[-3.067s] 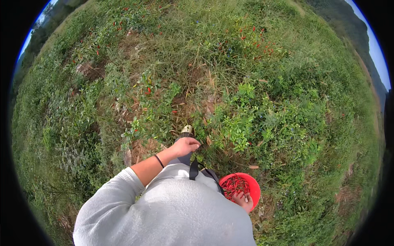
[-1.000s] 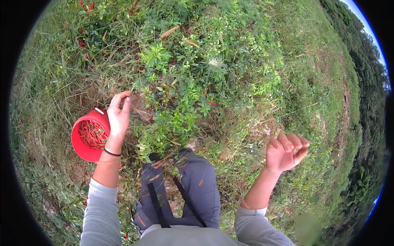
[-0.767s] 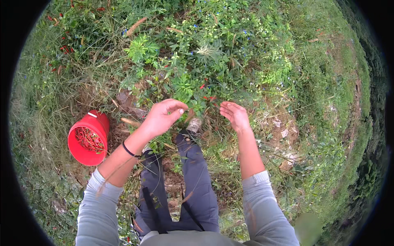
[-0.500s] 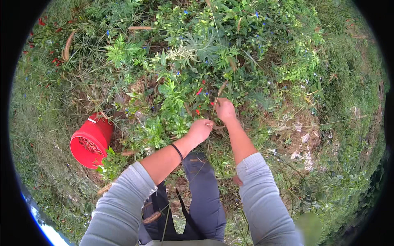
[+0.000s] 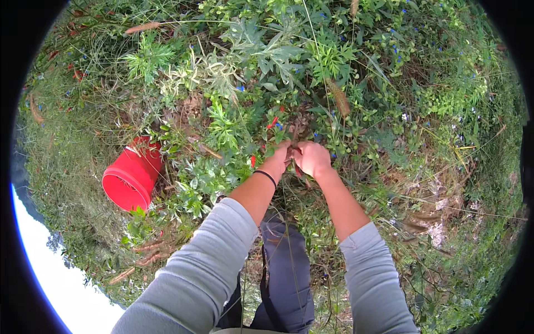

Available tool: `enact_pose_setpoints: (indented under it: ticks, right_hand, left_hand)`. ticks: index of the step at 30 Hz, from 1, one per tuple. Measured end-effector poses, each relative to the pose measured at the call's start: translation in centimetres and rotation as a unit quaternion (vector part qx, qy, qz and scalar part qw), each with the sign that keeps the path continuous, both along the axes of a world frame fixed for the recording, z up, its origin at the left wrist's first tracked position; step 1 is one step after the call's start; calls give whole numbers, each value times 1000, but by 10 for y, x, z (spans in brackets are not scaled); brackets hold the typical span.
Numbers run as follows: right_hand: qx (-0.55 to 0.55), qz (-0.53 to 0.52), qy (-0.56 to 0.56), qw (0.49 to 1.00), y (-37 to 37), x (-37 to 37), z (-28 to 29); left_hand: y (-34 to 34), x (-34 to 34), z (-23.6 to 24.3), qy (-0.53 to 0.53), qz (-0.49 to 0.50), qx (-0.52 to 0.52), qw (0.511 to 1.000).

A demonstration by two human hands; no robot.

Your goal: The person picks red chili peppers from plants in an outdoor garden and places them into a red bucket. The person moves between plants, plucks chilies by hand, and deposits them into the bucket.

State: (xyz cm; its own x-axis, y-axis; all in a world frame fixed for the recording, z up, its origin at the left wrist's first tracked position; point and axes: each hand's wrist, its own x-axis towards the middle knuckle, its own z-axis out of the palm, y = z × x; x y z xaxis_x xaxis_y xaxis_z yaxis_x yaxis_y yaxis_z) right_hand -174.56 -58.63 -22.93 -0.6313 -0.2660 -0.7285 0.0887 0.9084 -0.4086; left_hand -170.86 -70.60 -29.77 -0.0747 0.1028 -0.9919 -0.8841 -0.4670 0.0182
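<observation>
Showing at the far left, bright sky [image 5: 55, 273] curves along your view's lower rim. A red bucket [image 5: 133, 172] stands in the grass on your left, its mouth facing the lower left; you cannot make out its contents. Leafy green plants [image 5: 194, 192] fill the space between the bucket and your arms. Next, 1 red pepper [image 5: 253, 161] hangs just beside your left wrist, which wears a dark band [image 5: 266, 177]; another pepper [image 5: 272, 122] shows beyond your fingers. Your left hand [image 5: 280, 157] meets your right hand [image 5: 314, 158] near the middle, the fingers of both curled in close together among the stems. You cannot tell what, if anything, they pinch. Right of them, 1 brown seed head [image 5: 337, 97] leans over the greenery, and farther right lies pale, stony-looking ground [image 5: 438, 234].
</observation>
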Motion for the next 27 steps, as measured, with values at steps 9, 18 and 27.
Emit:
enact_pose_setpoints:
  ticks: [9,18,27]
  right_hand:
    - [121,-12,57,991,27,-6,-25]
    - [-162,45,300,939,-67,5,81]
    - [47,73,-48,995,-73,42,83]
  left_hand:
    - [0,25,24,38,-214,-60,974]
    - [-21,62,40,142,-247,-62,956]
    - [-64,105,96,135,-186,12,973]
